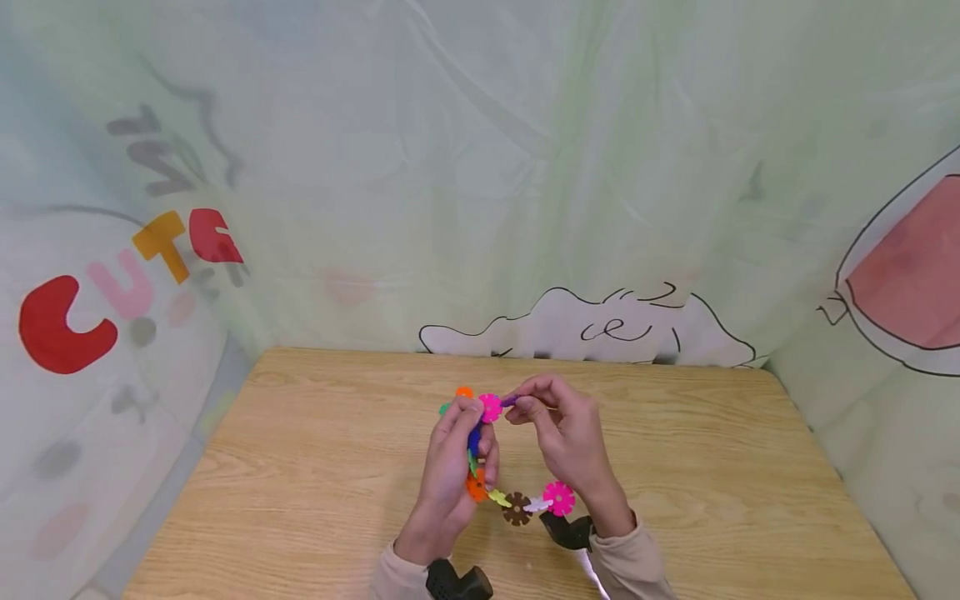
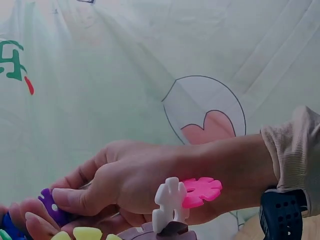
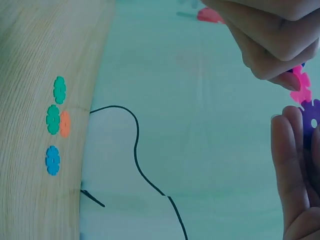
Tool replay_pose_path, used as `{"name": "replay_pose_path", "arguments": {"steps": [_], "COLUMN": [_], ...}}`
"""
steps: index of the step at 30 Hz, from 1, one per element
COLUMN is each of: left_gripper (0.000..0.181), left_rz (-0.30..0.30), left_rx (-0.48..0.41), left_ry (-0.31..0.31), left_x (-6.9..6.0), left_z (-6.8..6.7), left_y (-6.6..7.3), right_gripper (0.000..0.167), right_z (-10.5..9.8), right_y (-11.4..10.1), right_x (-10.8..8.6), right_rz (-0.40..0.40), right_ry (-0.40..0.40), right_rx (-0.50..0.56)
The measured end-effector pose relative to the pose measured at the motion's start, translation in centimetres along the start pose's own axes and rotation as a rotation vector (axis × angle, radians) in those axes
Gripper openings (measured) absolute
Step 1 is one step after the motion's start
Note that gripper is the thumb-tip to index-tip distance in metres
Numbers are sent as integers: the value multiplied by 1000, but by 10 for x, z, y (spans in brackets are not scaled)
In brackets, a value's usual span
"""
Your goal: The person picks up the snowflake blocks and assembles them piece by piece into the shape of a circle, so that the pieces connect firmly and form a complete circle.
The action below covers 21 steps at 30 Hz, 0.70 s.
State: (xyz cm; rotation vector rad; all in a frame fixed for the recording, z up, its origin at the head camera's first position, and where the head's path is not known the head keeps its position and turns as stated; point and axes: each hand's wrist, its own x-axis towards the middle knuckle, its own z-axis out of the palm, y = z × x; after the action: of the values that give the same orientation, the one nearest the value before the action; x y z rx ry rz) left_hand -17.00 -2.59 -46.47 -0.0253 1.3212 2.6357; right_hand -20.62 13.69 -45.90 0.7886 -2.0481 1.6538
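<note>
The cloth backdrop bears "CUTE" and a cut-off green character.

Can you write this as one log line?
left hand: grips disc chain | right hand: pinches purple disc | purple disc: at upper pink disc's edge

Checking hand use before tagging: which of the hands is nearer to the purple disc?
Right. The right hand pinches the purple disc; the left hand is slightly farther off, holding the chain by the adjoining pink disc.

Wooden table before printed pale curtain
</note>
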Motion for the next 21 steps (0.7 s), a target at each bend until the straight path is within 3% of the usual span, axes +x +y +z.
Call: {"name": "replay_pose_path", "arguments": {"steps": [6, 11, 16, 19, 21], "left_gripper": [20, 21, 20, 19, 19], "left_rz": [-18, -36, -51, -43, -44], "left_rx": [-17, -29, -62, -82, -83], "left_ry": [-13, -44, -47, -21, -9], "left_x": [0, 0, 0, 0, 0], "left_z": [0, 1, 2, 1, 1], "left_y": [-2, -4, -5, -3, -3], "right_gripper": [25, 17, 17, 18, 15], "right_z": [-3, -6, -9, -14, -17], "right_y": [2, 3, 4, 5, 5], "right_x": [1, 2, 2, 2, 2], "right_rz": [-82, -78, -106, -85, -31], "right_ry": [-10, -26, 75, 139, 103], "right_rx": [-64, -89, -173, -168, -101]}}
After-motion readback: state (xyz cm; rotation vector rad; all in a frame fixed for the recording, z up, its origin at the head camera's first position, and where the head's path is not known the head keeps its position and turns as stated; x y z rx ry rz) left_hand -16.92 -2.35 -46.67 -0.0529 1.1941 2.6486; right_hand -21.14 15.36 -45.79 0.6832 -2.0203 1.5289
